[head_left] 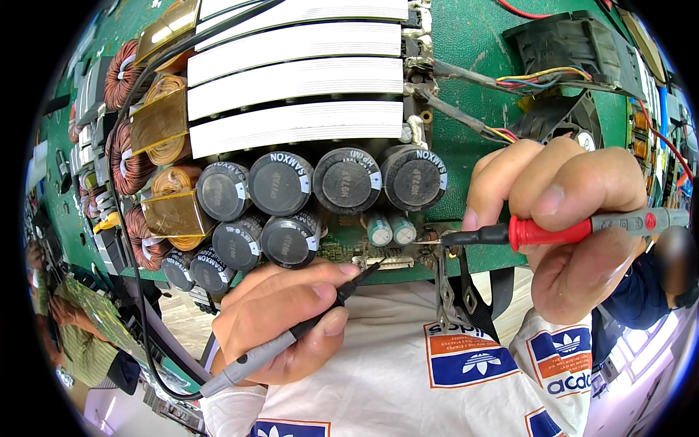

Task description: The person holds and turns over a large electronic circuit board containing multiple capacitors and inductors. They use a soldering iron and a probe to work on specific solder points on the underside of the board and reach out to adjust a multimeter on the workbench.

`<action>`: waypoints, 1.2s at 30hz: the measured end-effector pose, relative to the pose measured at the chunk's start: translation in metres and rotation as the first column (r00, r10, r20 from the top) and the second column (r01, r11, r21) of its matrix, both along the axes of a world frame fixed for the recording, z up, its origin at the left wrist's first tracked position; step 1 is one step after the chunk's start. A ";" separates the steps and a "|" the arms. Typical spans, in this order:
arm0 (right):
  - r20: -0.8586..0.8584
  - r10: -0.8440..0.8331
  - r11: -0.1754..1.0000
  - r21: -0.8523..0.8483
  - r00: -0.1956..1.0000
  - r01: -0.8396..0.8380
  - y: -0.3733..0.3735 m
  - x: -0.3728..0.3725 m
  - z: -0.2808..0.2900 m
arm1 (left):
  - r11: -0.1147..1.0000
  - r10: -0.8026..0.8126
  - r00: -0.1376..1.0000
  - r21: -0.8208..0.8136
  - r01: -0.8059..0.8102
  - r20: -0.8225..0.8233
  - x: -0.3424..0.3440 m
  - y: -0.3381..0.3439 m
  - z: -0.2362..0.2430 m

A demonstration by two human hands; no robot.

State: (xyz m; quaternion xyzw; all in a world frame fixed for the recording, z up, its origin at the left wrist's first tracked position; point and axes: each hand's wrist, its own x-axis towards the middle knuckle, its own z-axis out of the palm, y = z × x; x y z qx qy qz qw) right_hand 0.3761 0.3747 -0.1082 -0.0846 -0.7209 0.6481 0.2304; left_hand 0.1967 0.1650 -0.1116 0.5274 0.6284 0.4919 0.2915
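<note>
My left hand (pixel 266 313) is closed around a black test probe (pixel 320 306) with a grey handle. Its dark tip points up and right, close to a white connector (pixel 389 263) on the near edge of the circuit board (pixel 336 251). Between thumb and fingers, my right hand (pixel 586 178) grips a red test probe (pixel 550 231) with a grey end. That probe lies nearly level, tip toward the left, at the board's near right corner. Whether either tip touches metal is too small to tell. Two small teal capacitors (pixel 391 229) stand just beyond the tips.
Large black capacitors (pixel 348 180) rise behind my left hand, with white heatsink bars (pixel 295 87) beyond. Copper coils (pixel 131 156) line the left. A black cable (pixel 116 189) loops down the left side. Black fans (pixel 571 54) sit on the green mat (pixel 466 40). Another person (pixel 91 349) works at lower left.
</note>
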 end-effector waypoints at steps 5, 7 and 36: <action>0.005 0.068 0.997 0.040 0.998 -0.068 0.006 -0.001 0.002 | 0.999 0.044 0.998 0.006 -0.044 0.043 0.003 0.002 -0.001; 0.031 0.104 0.992 0.067 0.994 -0.106 0.010 0.001 0.005 | 0.998 0.057 0.996 -0.006 -0.057 0.070 0.004 0.004 0.000; -0.270 0.026 0.991 -0.118 0.963 -0.060 0.000 -0.010 -0.017 | 0.995 0.097 0.995 -0.001 -0.097 0.035 0.006 -0.002 0.000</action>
